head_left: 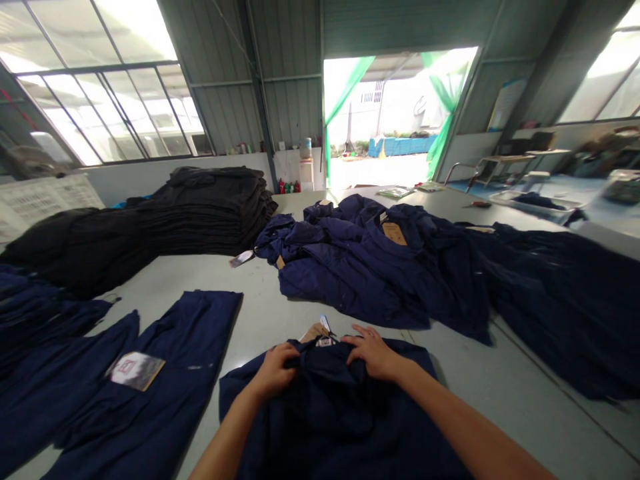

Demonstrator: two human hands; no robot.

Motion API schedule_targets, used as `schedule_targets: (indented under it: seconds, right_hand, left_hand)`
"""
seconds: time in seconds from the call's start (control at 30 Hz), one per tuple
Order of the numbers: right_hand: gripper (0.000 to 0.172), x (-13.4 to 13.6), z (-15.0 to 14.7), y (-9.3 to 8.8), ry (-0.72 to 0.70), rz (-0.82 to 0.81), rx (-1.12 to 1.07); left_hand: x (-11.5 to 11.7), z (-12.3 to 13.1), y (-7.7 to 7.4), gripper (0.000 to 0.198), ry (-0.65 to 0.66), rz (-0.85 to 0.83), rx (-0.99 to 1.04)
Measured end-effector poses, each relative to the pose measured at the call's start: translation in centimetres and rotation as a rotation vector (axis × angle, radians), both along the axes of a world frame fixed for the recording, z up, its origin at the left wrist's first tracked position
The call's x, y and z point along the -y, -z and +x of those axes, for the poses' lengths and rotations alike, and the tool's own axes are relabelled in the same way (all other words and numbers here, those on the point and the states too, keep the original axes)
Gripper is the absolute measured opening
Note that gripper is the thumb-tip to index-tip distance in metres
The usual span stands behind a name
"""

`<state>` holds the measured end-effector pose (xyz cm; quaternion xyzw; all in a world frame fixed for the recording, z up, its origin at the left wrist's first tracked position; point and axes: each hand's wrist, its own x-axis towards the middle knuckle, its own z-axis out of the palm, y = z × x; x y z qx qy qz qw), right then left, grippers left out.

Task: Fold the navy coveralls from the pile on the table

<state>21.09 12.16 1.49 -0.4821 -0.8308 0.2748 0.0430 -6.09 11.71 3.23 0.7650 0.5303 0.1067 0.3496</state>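
Observation:
A navy jacket (345, 423) lies on the table right in front of me, its collar end pointing away. My left hand (275, 370) grips the cloth on the left of the collar with bent fingers. On the opposite side, my right hand (373, 353) has the collar edge between thumb and fingers, some fingers partly spread. A white neck label (325, 341) shows between the hands. Just beyond it a brown paper tag (314, 332) sticks out. The lower part of the jacket runs out of view between my forearms.
Folded navy garments (150, 400) with a hang tag (135, 371) lie at left. Behind them rises a stack of black garments (215, 207). A loose navy heap (350, 260) lies ahead, more navy clothing (565, 300) at right. The pale table (210, 270) shows between them.

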Motion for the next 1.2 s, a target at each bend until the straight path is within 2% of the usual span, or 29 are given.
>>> schedule_targets:
  seconds: [0.07,0.13,0.2,0.27,0.3,0.37,0.5,0.6,0.7,0.8,0.97,1.07,1.13,1.2]
  right_hand:
    - [0.036,0.0,1.6,-1.1,0.047,-0.116,-0.262]
    - [0.043,0.1,2.9,-2.2,0.123,-0.251,-0.521]
    - [0.047,0.3,3.7,-3.0,0.277,-0.379,-0.68]
    - [0.041,0.7,4.1,-3.6,0.388,-0.519,-0.779]
    - [0.037,0.9,4.1,-3.9,0.4,-0.583,-0.813]
    - [0.032,1.2,4.2,-4.6,0.323,-0.632,-0.802]
    - [0.018,1.4,4.4,-5.8,0.139,-0.399,-0.604]
    - [0.016,1.5,4.7,-5.9,0.016,-0.277,-0.475]
    - [0.018,1.7,4.4,-4.8,0.034,-0.103,-0.107]
    - [0.024,1.8,3.5,-3.1,0.132,0.023,0.184]
    - [0.04,2.1,0.7,-1.6,0.282,0.235,0.244]
    - [0.033,2.6,-0.9,-1.5,0.187,0.372,0.174]
    - [0.025,2.8,-1.7,-1.4,0.122,0.352,0.163]
    - [0.023,3.0,-2.1,-1.2,0.157,0.289,0.196]
  left_hand:
    - [0.0,-1.8,-1.7,0.027,-0.002,-0.088,0.2]
    - [0.0,-3.2,-3.3,0.027,-0.026,-0.214,0.273]
    - [0.1,-3.9,-4.6,0.024,-0.045,-0.307,0.101]
    - [0.3,-4.1,-5.5,0.015,-0.048,-0.327,-0.097]
    - [0.4,-4.1,-5.7,0.012,-0.044,-0.323,-0.154]
    - [0.7,-4.0,-6.0,0.013,-0.013,-0.316,-0.158]
    - [1.7,-4.0,-5.9,0.018,0.109,-0.363,-0.104]
    - [2.4,-4.1,-5.2,0.017,0.099,-0.314,-0.312]
    - [2.7,-3.5,-4.1,0.021,0.014,-0.164,-0.546]
    - [2.5,-2.0,-2.6,0.027,-0.005,-0.075,-0.576]
    - [1.5,0.6,-0.6,0.03,0.064,0.09,-0.505]
    - [0.9,1.3,0.0,0.032,0.036,0.158,-0.501]
    - [0.7,1.3,0.1,0.034,-0.007,0.193,-0.532]
    - [0.6,1.4,-0.1,0.035,-0.064,0.226,-0.571]
